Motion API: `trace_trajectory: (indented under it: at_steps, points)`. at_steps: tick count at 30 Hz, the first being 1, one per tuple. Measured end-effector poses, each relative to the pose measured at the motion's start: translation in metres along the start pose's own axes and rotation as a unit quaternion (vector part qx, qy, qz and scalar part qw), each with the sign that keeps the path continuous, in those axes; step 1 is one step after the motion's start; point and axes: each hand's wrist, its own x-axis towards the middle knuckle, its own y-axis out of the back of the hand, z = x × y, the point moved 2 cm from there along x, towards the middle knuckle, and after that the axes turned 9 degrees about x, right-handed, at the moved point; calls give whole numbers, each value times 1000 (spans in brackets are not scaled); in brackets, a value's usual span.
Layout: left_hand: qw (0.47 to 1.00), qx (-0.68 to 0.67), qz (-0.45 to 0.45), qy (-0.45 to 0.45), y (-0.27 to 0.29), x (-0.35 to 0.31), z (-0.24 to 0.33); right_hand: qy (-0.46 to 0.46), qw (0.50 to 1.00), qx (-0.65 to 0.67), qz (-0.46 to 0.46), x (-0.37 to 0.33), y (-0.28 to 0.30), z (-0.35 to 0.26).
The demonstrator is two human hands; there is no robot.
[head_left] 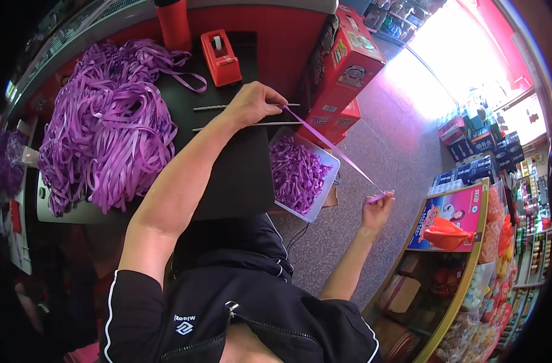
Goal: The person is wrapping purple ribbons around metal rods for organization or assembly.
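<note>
Your left hand (252, 104) rests on the black bench (227, 175), its grip pinched on one end of a purple ribbon (330, 145) beside two metal rods (215, 107). Your right hand (377, 209), out at four o'clock over the floor, pinches the other end, so the ribbon runs taut between them. A heap of purple ribbons (107, 127) lies at nine o'clock, a tray of cut pieces (300, 172) below the strip, a red tape dispenser (220, 57) at twelve.
</note>
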Motion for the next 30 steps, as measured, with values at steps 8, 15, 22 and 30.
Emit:
trace_trajectory:
  at_steps: [8,15,22,30]
  points:
    - [1000,-11,-2,18,-5,6,-10,-55,995,57,-62,-34,30,38]
    - [990,-103,19,90,-8,34,-18,-80,982,168,-45,-58,37,53]
    - [973,-199,75,88,-5,65,42,-11,967,243,-76,-47,22,62]
    - [893,-374,212,-137,29,-2,112,5,943,310,-118,-41,-33,79]
